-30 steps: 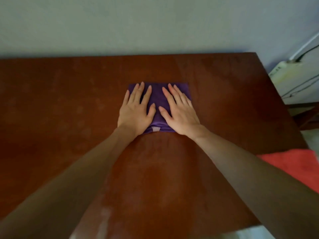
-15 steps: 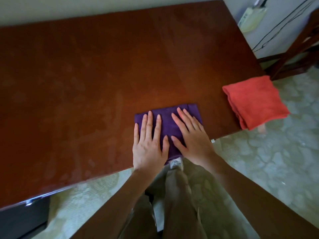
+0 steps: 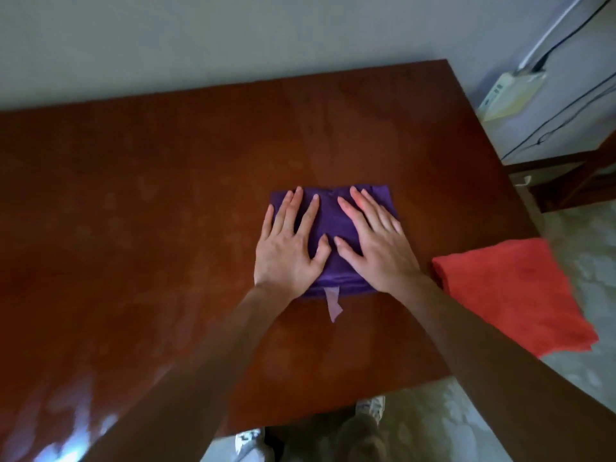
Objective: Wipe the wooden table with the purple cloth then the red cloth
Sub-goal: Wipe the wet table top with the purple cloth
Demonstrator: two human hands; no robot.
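Note:
A folded purple cloth (image 3: 331, 218) lies flat on the wooden table (image 3: 150, 201), right of its middle, with a pale label sticking out of its near edge. My left hand (image 3: 288, 246) presses down on the cloth's left half with straight, spread fingers. Beside it, my right hand (image 3: 375, 241) presses the right half the same way. A folded red cloth (image 3: 510, 295) lies on the table's right edge, partly hanging over it, close to my right forearm.
A pale wall runs behind the table's far edge. A wooden chair (image 3: 573, 171) stands off the right side, and a white box (image 3: 510, 91) with cables is on the wall at the upper right. My shoes (image 3: 370, 406) show on the patterned floor below the near edge.
Both hands have pushed the purple cloth from the table's near edge back toward its middle. The red cloth has stayed at the right edge.

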